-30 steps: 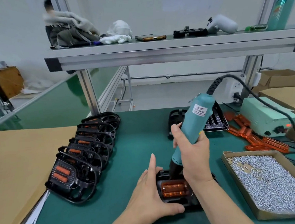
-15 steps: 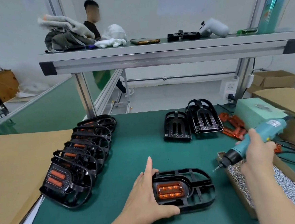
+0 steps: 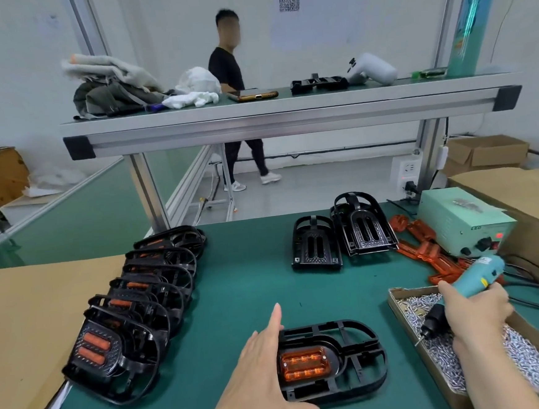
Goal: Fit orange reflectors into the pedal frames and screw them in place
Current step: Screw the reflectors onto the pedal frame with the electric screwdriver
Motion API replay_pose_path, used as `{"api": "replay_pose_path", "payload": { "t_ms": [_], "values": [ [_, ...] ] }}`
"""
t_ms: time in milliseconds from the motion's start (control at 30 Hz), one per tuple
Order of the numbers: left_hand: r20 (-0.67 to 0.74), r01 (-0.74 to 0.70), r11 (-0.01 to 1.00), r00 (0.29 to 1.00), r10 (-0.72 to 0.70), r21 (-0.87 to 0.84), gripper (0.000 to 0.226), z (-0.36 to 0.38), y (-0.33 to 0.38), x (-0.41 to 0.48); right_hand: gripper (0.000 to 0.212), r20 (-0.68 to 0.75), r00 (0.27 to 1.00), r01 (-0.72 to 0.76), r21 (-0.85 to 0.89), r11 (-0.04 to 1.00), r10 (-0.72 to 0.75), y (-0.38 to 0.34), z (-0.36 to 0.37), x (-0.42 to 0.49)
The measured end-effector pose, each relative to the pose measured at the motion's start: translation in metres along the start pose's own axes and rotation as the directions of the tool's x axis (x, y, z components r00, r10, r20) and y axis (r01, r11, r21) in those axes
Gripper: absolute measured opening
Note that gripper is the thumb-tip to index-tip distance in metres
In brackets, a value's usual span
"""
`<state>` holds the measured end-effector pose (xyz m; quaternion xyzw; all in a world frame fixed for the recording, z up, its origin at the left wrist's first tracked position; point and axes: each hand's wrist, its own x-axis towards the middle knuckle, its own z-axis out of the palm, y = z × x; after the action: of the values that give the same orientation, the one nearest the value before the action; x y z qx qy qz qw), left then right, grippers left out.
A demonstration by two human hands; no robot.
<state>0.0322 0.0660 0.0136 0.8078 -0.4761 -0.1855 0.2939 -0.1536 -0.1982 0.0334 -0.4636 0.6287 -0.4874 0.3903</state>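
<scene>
A green-matted counter stands under an aluminium shelf, and a person in black walks past behind it. A row of finished black pedals overlaps along the counter's left edge. By the right edge sits a cardboard tray of silver screws. Near the front edge lies a black plastic pedal frame. The left hand lies flat with straight fingers against its left end, thumb along the near side. The right hand grips a teal electric screwdriver, its bit over the screws. The ribbed orange reflector sits inside the frame.
</scene>
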Motion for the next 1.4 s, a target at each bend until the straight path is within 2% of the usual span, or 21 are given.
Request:
{"api": "replay_pose_path", "payload": {
  "t_ms": [67,167,300,400,467,567,600,667,800,900,967,1067,1167,1233,1333,1400],
  "values": [
    [-0.007,-0.010,0.998,1.000,0.009,-0.062,0.140,-0.001,-0.001,0.000,0.073,-0.015,0.999,0.047,-0.081,0.996,-0.049,0.000,-0.001,0.001],
    [-0.029,-0.035,0.985,0.999,0.031,-0.169,0.133,-0.003,-0.004,0.001,0.077,-0.045,0.973,0.217,-0.179,0.960,-0.228,-0.001,-0.003,-0.002],
    [-0.056,-0.038,0.941,0.998,0.021,-0.337,0.126,-0.006,-0.007,0.005,0.064,-0.011,0.900,0.422,-0.221,0.879,-0.435,-0.012,-0.004,-0.015],
    [-0.044,-0.027,0.899,0.999,0.009,-0.438,0.122,-0.010,-0.008,0.008,0.057,0.167,0.747,0.665,-0.161,0.730,-0.643,-0.019,-0.002,-0.030],
    [-0.029,-0.013,0.867,1.000,-0.002,-0.497,0.121,-0.015,-0.007,0.010,0.069,0.377,0.609,0.765,-0.049,0.642,-0.698,-0.023,-0.001,-0.042],
    [-0.013,0.009,0.815,1.000,-0.020,-0.580,0.118,-0.022,-0.007,0.011,0.081,0.671,0.331,0.814,0.153,0.561,-0.663,-0.031,-0.001,-0.063],
    [-0.012,0.017,0.790,0.999,-0.031,-0.613,0.117,-0.024,-0.008,0.011,0.079,0.738,0.262,0.799,0.196,0.568,-0.622,-0.033,-0.001,-0.069],
    [-0.011,0.032,0.749,0.999,-0.053,-0.662,0.113,-0.027,-0.010,0.011,0.069,0.799,0.188,0.771,0.240,0.590,-0.571,-0.036,0.002,-0.078],
    [-0.041,0.026,0.668,0.996,-0.085,-0.744,0.108,-0.033,-0.016,0.011,0.045,0.783,0.196,0.775,0.245,0.582,-0.590,-0.044,0.005,-0.085],
    [-0.084,0.007,0.537,0.986,-0.146,-0.844,0.108,-0.032,-0.021,0.014,0.035,0.787,0.192,0.768,0.252,0.588,-0.587,-0.052,0.006,-0.090],
    [-0.094,0.000,0.486,0.981,-0.169,-0.874,0.102,-0.030,-0.023,0.015,0.028,0.788,0.187,0.785,0.238,0.571,-0.586,-0.058,0.007,-0.093],
    [-0.082,0.003,0.546,0.988,-0.132,-0.838,0.089,-0.025,-0.022,0.013,0.027,0.792,0.226,0.786,0.195,0.586,-0.567,-0.063,0.009,-0.097],
    [-0.101,0.046,0.564,0.969,-0.227,-0.824,0.111,-0.016,-0.022,0.012,0.026,0.782,0.292,0.728,0.192,0.658,-0.551,-0.065,0.013,-0.102],
    [-0.109,0.074,0.642,0.965,-0.240,-0.763,0.119,-0.010,-0.019,0.011,0.022,0.756,0.354,0.675,0.200,0.710,-0.550,-0.068,0.018,-0.106],
    [-0.166,0.089,0.827,0.962,-0.215,-0.556,0.098,-0.002,-0.016,0.013,0.015,0.724,0.436,0.577,0.231,0.783,-0.534,-0.074,0.028,-0.121],
    [-0.237,0.055,0.951,0.962,-0.132,-0.305,0.074,0.003,-0.014,0.015,0.013,0.718,0.450,0.496,0.292,0.818,-0.530,-0.078,0.034,-0.137]
  ]
}}
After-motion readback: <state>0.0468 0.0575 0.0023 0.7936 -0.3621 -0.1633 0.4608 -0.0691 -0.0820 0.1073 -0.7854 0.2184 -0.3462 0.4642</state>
